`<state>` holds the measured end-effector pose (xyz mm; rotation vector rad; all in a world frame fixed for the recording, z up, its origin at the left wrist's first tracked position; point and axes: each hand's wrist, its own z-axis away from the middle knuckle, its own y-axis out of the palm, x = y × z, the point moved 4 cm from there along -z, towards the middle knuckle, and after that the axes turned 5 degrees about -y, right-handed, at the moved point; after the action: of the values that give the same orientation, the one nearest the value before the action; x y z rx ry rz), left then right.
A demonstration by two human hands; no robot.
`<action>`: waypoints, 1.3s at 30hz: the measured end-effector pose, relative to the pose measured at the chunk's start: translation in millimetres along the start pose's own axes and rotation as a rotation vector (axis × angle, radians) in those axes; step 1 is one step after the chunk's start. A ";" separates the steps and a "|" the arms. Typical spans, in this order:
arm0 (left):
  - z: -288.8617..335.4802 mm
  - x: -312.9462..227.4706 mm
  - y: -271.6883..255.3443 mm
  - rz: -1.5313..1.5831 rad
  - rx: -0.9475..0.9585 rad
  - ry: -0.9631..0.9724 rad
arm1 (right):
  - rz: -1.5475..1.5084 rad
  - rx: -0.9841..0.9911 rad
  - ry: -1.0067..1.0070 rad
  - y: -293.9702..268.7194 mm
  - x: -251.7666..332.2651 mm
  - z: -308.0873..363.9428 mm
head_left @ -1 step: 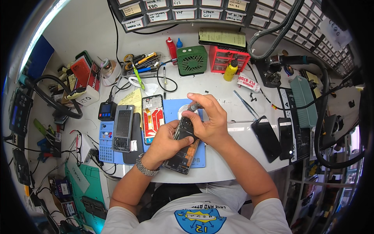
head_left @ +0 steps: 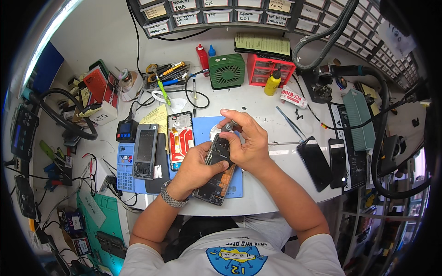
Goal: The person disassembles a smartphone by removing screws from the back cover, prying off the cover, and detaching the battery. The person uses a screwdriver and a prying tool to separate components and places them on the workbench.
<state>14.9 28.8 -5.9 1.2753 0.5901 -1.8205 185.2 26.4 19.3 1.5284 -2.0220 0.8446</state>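
Presently both hands are close together, each closed on an object. Left hand (head_left: 197,164) clamps an opened black phone body with an orange-copper strip (head_left: 208,191), thumb laid across its face. Right hand (head_left: 251,143) pinches a small grey cylindrical tool (head_left: 230,124) at the phone's far end; whether the tip touches cannot be told, fingers cover it. Phone lies between the hands, slanted, above a flat light-blue work mat (head_left: 236,189).

Just beyond the left hand: a black-rimmed phone frame with red panels (head_left: 182,140). Farther left of that hand: a grey rectangular phone shell (head_left: 145,149), overlapping a flat black phone-shaped panel (head_left: 160,177), and a small black box with a lit screen (head_left: 125,130).

Right of the right hand, well apart: slim grey metal tweezers (head_left: 291,123), then two dark slab-shaped phones (head_left: 314,163) side by side.

Ahead of both hands: a green box-shaped fan (head_left: 227,71), a red drawer unit with clear fronts (head_left: 260,65), and a yellow plastic bottle with black cap (head_left: 273,84).
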 end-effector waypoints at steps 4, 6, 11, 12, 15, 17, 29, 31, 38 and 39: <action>-2.7 -0.1 -1.4 -0.017 0.005 0.013 | -0.057 -0.080 0.059 4.0 2.8 -2.9; -0.7 -3.5 0.1 0.006 -0.014 0.007 | 0.208 -0.042 -0.119 0.6 8.3 -10.0; -0.6 -4.5 -0.3 -0.061 -0.006 0.012 | 0.069 0.041 -0.005 3.0 2.1 -2.7; 0.1 -7.8 0.7 -0.087 -0.009 0.018 | -0.022 0.059 0.020 4.7 0.4 -1.8; -0.4 -5.6 1.2 -0.011 -0.004 0.017 | 0.197 0.035 -0.005 2.6 5.2 -4.1; -0.6 -4.6 1.4 0.039 0.001 0.011 | 0.137 0.036 0.007 4.9 1.0 -2.0; -1.7 -2.5 -0.4 -0.019 0.007 0.013 | 0.050 0.052 0.032 7.9 -4.8 2.0; -0.3 -7.9 1.1 -0.032 -0.004 0.002 | 0.030 0.055 0.007 8.3 -3.0 0.7; -0.3 -6.8 0.2 -0.040 0.002 -0.024 | 0.037 0.062 -0.020 7.4 -2.5 0.9; -0.5 -6.5 -0.2 -0.046 0.000 -0.027 | -0.009 0.071 -0.007 8.3 -3.2 1.5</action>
<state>16.0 31.6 -0.1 1.2445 0.6089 -1.8729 178.0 29.1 14.4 1.5802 -2.0086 0.9175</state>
